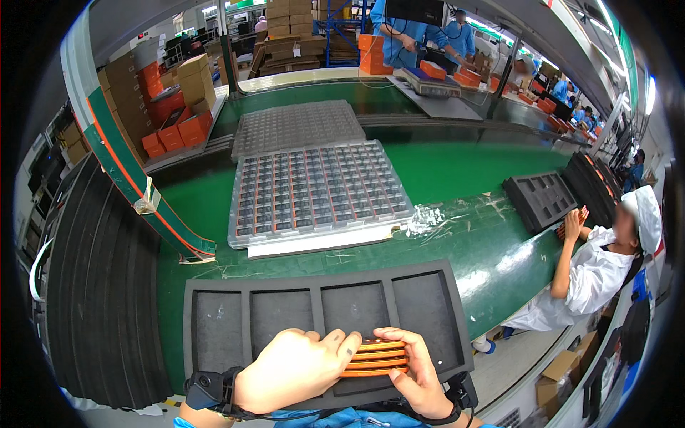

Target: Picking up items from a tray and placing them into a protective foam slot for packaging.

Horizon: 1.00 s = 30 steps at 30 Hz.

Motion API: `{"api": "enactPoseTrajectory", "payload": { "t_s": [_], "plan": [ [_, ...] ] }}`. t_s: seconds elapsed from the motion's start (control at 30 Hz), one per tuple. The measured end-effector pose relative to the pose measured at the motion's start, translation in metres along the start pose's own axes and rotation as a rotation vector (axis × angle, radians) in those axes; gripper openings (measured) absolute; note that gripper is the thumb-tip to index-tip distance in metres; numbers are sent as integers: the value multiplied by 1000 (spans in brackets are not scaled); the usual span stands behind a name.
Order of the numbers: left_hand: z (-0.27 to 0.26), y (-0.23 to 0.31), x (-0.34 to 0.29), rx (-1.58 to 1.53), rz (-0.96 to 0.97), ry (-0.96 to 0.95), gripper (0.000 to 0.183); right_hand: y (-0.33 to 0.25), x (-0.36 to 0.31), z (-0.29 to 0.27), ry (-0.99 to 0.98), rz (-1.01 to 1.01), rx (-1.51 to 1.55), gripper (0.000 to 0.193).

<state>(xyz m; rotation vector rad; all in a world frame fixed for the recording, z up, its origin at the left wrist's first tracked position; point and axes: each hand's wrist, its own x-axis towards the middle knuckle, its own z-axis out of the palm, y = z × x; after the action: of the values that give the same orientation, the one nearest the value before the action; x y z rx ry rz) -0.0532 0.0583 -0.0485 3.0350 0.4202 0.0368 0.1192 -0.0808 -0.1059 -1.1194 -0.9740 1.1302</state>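
Note:
Both my hands are together over the near side of a black foam tray [245,317] with rectangular compartments. They hold a small stack of thin, flat pieces with orange edges [376,362]. My left hand [300,367] closes on the stack's left end, its back toward me and its fingertips partly hidden. At the right end, my right hand [417,371] grips with the thumb in front and the fingers behind. The visible tray compartments hold no such pieces; my hands cover part of the near row.
Beyond the foam tray, a clear plastic tray of small parts [314,234] lies on the green bench [457,167], another behind it. Stacked black foam trays [100,299] stand left, beside a green post [135,178]. At right, a person in white [596,267] handles similar pieces near another foam tray [542,203].

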Motion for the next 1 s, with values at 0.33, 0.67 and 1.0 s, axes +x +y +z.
{"api": "enactPoseTrajectory", "payload": {
  "t_s": [0.33, 0.67, 1.0],
  "plan": [
    [-6, 0, 1, -19, 28, 24, 49, 4, 1, -2, -21, -27, -41, 56],
    [-7, 2, 0, -59, -2, 31, 56, 5, -2, 0, -21, -7, 0, 58],
    [-4, -3, 0, -81, -4, 1, 54, 7, 2, -2, -50, -67, 17, 61]
  ]
}}
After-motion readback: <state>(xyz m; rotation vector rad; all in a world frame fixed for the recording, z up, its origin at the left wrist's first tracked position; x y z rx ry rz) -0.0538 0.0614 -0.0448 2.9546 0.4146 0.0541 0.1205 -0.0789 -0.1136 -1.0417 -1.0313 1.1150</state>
